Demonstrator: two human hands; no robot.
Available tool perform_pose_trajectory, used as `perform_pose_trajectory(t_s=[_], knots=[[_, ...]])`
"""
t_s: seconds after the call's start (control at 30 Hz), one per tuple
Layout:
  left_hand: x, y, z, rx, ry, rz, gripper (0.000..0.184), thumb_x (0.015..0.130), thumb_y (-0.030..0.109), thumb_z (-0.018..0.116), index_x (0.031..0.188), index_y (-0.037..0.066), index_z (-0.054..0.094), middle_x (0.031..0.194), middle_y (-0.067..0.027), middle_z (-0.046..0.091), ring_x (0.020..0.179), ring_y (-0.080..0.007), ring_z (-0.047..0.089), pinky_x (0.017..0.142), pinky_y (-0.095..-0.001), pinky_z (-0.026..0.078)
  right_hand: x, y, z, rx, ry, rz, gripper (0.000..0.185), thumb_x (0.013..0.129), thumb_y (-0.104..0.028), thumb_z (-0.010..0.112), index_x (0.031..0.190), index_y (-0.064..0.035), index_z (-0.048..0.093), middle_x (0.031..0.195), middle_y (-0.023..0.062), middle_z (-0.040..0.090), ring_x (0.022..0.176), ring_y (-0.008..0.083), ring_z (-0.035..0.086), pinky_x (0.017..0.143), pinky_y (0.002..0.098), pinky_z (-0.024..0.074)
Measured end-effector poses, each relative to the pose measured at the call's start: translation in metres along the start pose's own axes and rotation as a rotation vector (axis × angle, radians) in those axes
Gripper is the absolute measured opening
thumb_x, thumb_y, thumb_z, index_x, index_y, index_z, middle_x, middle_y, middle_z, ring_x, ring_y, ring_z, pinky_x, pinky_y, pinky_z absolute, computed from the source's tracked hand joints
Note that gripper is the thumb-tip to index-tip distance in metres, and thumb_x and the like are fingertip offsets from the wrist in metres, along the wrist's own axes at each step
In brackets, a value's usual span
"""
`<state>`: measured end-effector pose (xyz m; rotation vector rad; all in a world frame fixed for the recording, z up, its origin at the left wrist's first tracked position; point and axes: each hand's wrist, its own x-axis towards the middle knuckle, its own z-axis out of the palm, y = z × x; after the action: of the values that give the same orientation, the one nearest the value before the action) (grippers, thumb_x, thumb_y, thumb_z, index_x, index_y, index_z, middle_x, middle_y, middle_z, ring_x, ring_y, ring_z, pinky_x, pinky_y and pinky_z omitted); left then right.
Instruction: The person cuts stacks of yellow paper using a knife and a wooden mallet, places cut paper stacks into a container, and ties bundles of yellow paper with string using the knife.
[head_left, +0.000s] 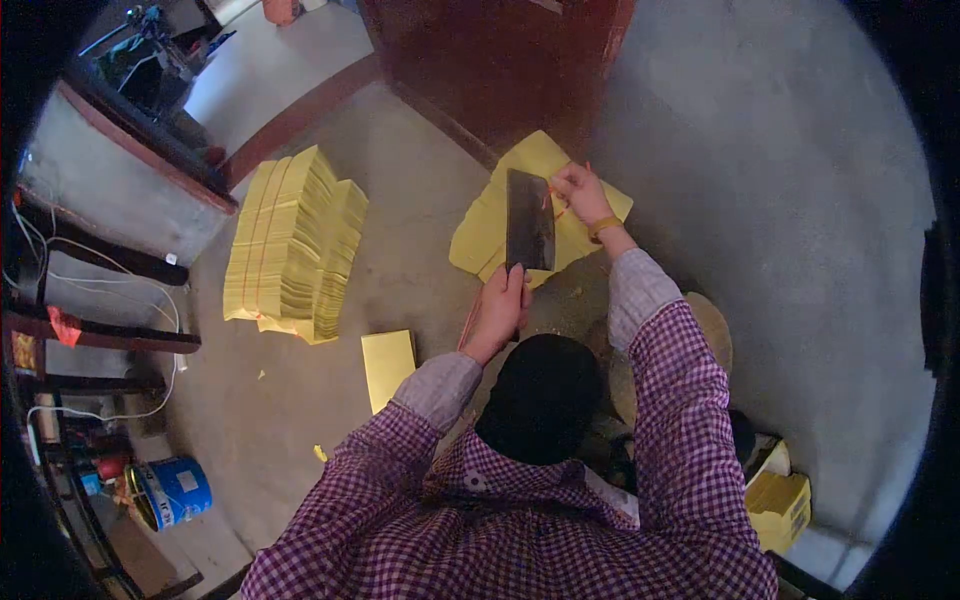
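Observation:
My left hand (500,308) is closed round the handle of a cleaver (530,225), whose broad dark blade points away from me. Beneath the blade lies a fanned-out pile of yellow paper (478,232) on the floor. My right hand (583,195), with a yellow band at the wrist, pinches a thin red string (548,197) beside the blade's right edge. Whether the blade touches the string I cannot tell. Further left stand tall stacks of yellow paper (280,235) with red string running round them.
A flat yellow block (388,365) lies left of my left forearm. At lower right is a yellow crate (790,510) holding yellow paper. A blue bucket (185,492) and a dark rack with white cables stand at left. A dark red door (490,70) is ahead.

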<state>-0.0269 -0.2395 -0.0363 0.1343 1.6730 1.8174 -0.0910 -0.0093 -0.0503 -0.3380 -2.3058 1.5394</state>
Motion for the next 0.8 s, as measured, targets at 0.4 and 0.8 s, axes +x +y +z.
perform_pose_trajectory(t_s=[0.4,0.8], knots=[[0.012,-0.007,0.003,0.061,0.024,0.032,0.025,0.093,0.027,0.038,0.084,0.005,0.046,0.049,-0.0030,0.041,0.033,-0.0125,0.036,0.032,-0.0282,0.029,-0.006,-0.011,0.001,0.060,0.022,0.056,0.013,0.080,-0.011,0.061,0.076,-0.0004,0.054,0.071,0.0038,0.056,0.062,0.0113,0.053,0.058,0.0263,0.0440],[0.001,-0.010,-0.001,0.065,0.029,0.097,0.024,0.093,0.030,0.039,0.084,0.008,0.044,0.049,-0.0011,0.038,0.034,-0.0103,0.032,0.031,-0.0261,0.026,-0.012,0.003,-0.008,0.421,0.351,-0.042,0.008,0.086,-0.007,0.052,0.080,-0.0021,0.054,0.072,0.0033,0.056,0.057,0.0108,0.048,0.054,0.0262,0.0410]])
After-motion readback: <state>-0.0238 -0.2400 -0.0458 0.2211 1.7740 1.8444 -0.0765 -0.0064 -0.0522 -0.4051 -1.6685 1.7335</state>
